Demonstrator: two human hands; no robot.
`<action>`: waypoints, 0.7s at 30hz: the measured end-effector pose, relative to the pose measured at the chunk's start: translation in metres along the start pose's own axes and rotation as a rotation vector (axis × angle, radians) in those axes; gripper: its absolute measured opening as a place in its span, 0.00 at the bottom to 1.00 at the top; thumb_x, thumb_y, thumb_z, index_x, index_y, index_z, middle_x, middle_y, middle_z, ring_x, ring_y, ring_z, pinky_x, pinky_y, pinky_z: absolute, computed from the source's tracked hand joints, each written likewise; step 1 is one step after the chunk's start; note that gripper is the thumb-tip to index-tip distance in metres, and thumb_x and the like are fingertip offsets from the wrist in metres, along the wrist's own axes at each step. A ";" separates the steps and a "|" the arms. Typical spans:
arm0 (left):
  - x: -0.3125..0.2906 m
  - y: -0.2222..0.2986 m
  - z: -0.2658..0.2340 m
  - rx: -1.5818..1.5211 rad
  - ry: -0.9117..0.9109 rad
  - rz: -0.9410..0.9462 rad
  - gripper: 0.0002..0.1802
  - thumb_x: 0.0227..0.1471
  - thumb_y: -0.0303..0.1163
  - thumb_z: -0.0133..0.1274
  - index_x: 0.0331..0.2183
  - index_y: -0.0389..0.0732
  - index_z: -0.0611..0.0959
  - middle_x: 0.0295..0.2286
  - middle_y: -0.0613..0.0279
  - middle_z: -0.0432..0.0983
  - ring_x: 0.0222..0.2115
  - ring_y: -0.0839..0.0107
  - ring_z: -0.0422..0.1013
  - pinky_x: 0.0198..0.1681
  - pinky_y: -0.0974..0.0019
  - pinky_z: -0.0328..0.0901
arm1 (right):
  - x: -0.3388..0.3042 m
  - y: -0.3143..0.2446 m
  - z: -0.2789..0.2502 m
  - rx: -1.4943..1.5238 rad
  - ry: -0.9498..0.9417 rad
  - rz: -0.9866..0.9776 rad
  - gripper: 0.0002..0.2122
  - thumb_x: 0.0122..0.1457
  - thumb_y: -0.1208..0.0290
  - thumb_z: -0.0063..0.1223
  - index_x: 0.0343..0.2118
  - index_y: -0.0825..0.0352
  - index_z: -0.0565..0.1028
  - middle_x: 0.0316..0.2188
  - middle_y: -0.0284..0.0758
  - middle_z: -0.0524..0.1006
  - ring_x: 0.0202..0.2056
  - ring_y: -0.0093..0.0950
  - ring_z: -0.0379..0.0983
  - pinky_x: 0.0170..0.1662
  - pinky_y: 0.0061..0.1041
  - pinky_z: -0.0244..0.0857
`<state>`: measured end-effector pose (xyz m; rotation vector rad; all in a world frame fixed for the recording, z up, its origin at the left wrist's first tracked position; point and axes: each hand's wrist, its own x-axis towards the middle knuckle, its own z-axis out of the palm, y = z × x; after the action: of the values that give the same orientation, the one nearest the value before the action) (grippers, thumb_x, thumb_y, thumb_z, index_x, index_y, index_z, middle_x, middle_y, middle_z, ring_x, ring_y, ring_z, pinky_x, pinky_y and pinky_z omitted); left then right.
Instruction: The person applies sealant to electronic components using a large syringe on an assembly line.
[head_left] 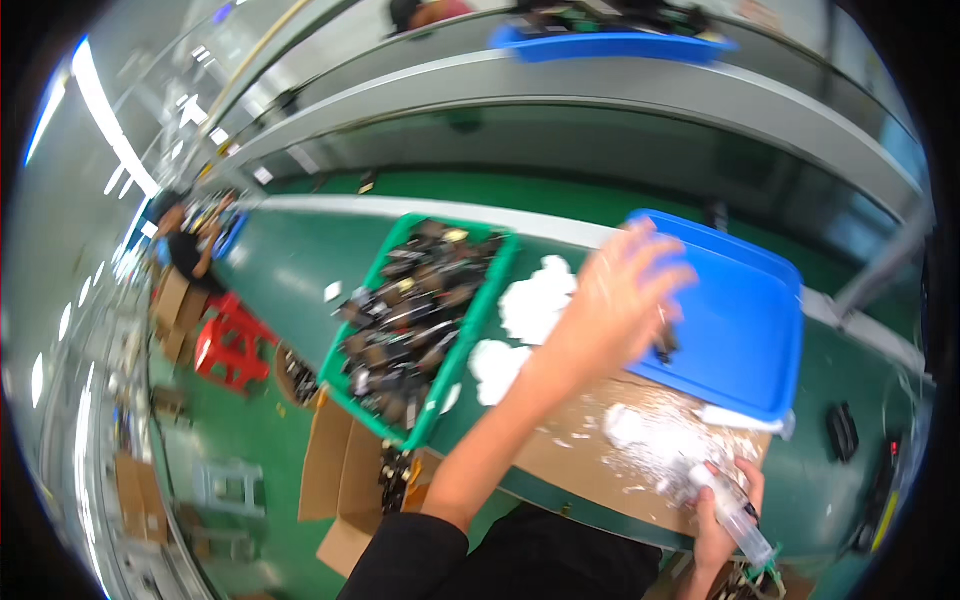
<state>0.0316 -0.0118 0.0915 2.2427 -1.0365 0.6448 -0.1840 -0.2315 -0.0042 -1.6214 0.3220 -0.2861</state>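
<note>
My left hand (622, 295) is raised over the left side of a blue tray (735, 330), blurred by motion with its fingers spread apart. Just below it a small dark part (664, 343) shows at the tray's edge; whether it touches the hand is unclear. Low on the right, my right hand (712, 525) closes around a clear syringe (745, 530) with a white upper end, tilted over the front of the bench. Beside that hand, white flakes (650, 440) lie scattered over a brown cardboard sheet (580, 465).
Left of my arm stands a green crate (508, 262) heaped with dark small parts. White wads (535, 300) lie beside it. A black object (842, 432) rests at right. Open cardboard boxes (340, 470) and a red stool (230, 350) stand on the floor; another person (187, 245) sits far left.
</note>
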 end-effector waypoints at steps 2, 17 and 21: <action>0.049 -0.029 0.035 0.007 0.047 -0.037 0.15 0.45 0.28 0.57 0.39 0.42 0.79 0.39 0.55 0.74 0.47 0.53 0.66 0.51 0.56 0.61 | 0.000 -0.010 -0.004 -0.006 0.037 0.046 0.23 0.48 0.83 0.58 0.49 0.74 0.65 0.41 0.44 0.74 0.44 0.35 0.75 0.47 0.28 0.69; 0.205 -0.087 0.273 0.299 -0.621 -0.614 0.22 0.42 0.36 0.59 0.42 0.38 0.79 0.43 0.49 0.75 0.46 0.56 0.71 0.49 0.58 0.68 | 0.000 -0.016 -0.032 -0.250 -0.048 0.025 0.20 0.47 0.72 0.66 0.44 0.66 0.73 0.36 0.37 0.80 0.36 0.32 0.80 0.39 0.24 0.72; 0.198 -0.092 0.248 0.218 -0.487 -0.426 0.21 0.39 0.33 0.57 0.40 0.38 0.81 0.39 0.44 0.77 0.44 0.53 0.72 0.49 0.57 0.67 | 0.001 -0.015 -0.029 -0.262 -0.058 0.015 0.19 0.48 0.71 0.66 0.44 0.65 0.73 0.36 0.37 0.80 0.36 0.33 0.79 0.39 0.24 0.72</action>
<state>0.2651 -0.2321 0.0117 2.7777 -0.6754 0.0239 -0.1933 -0.2581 0.0127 -1.8800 0.3378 -0.1898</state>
